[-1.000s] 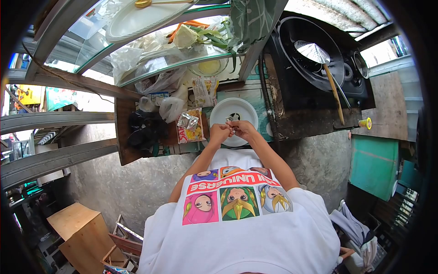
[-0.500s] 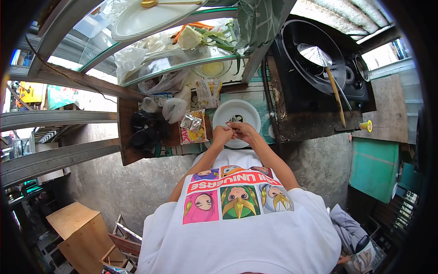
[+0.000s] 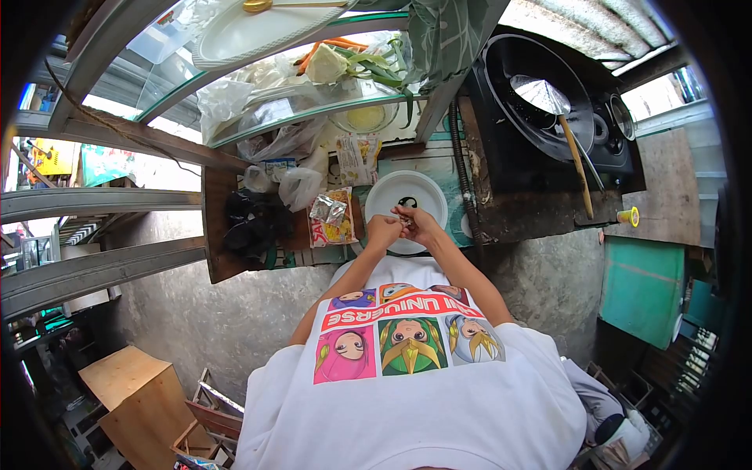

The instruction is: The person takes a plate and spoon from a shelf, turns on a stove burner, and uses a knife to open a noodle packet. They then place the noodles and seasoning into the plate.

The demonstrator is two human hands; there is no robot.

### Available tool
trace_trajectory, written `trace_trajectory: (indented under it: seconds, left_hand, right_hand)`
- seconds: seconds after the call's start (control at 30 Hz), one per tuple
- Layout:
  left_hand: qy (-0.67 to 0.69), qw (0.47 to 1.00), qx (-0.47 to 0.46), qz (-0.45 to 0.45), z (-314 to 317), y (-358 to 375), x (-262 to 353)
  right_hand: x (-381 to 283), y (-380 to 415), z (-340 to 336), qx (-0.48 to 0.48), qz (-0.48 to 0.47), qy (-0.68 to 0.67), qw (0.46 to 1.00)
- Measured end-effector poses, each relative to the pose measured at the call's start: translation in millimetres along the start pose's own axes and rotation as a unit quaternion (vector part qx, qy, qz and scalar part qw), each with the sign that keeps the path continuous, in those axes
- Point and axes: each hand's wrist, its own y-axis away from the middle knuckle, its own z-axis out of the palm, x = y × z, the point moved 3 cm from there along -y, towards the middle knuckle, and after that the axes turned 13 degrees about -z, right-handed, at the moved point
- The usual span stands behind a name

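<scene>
Both hands meet over the near part of a white plate. Pinched fingers of my left hand and my right hand are closed together on a small packet, mostly hidden by the fingers. A small pool of dark sauce lies on the plate just beyond the fingertips. Left of the plate is an instant noodle pack with a silver foil sachet on top. Another printed noodle pack lies behind it.
A black stove at the right carries a wok with a wooden-handled strainer. Plastic bags and a black bag crowd the left. Vegetables sit on a glass shelf above. Someone's grey clothing shows behind at lower right.
My right fingers have shifted slightly towards me, uncovering more of the dark sauce. Both hands stay together over the plate. The person at lower right has moved.
</scene>
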Motion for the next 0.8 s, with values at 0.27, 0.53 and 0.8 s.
trace_trajectory:
  seconds: [0.27,0.53,0.8]
  left_hand:
    - [0.033,0.999,-0.001,-0.023,-8,-2,-1]
    - [0.000,1.000,-0.016,-0.009,-4,0,0]
    - [-0.025,0.999,-0.040,0.004,2,-9,-6]
  right_hand:
    - [-6,8,-20,0.020,-0.006,0.154,0.988]
    - [-4,13,-28,0.064,-0.046,0.203,0.976]
    - [-1,7,-32,0.114,-0.034,0.160,0.980]
